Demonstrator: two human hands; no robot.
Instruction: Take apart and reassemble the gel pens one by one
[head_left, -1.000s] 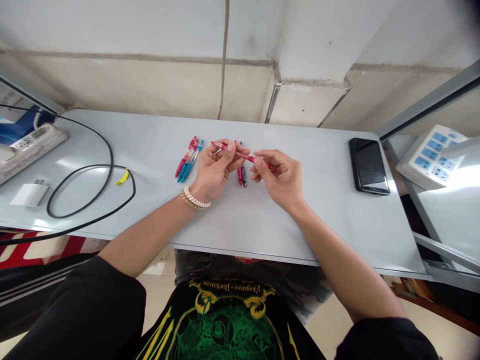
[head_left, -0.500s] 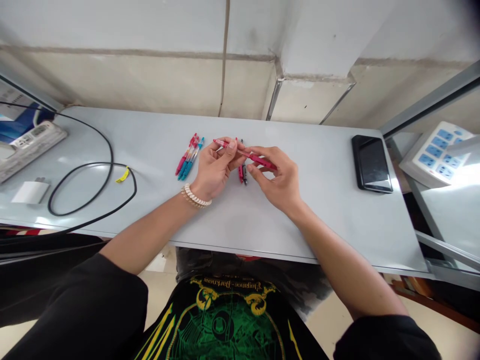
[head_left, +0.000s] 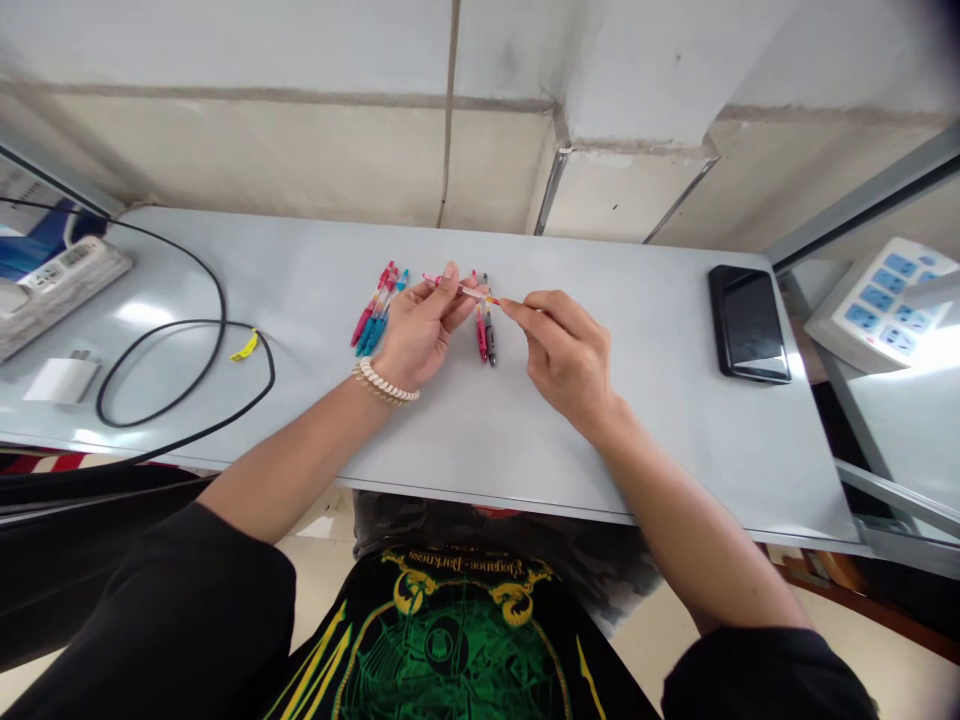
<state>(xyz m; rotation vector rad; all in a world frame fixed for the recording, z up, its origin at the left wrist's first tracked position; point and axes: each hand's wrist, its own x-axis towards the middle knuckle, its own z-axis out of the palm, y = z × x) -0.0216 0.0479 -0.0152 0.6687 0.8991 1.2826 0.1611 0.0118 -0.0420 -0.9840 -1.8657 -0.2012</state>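
slim orange-red end now showing between the hands

half a second ago the right hand [head_left: 574, 360] held a thick red grip; now that grip is out of sight and a slim orange-red end [head_left: 491, 299] shows, so the held pen [head_left: 470, 291] looks to be partly apart. whether the grip is inside the curled right fingers, i cannot tell. the left hand [head_left: 416, 340] holds the pen between thumb and fingers; the right is narrow, its fingertips pinched at the slim end. the pen is raised over the worktop [head_left: 525, 450], across the gap between the hands.

below that gap lie a red pen [head_left: 481, 335] and a black pen [head_left: 491, 345], side by side. just beside the left hand, on its outer side, are red pens [head_left: 367, 325] and blue pens [head_left: 373, 335], close enough to be nudged.

both forearms cross the worktop's near edge; the wall [head_left: 300, 150] stands beyond its far edge. bare surface separates the right hand from a black device [head_left: 748, 325]. past the left hand's pens, a looped cable [head_left: 223, 310] limits sideways room.
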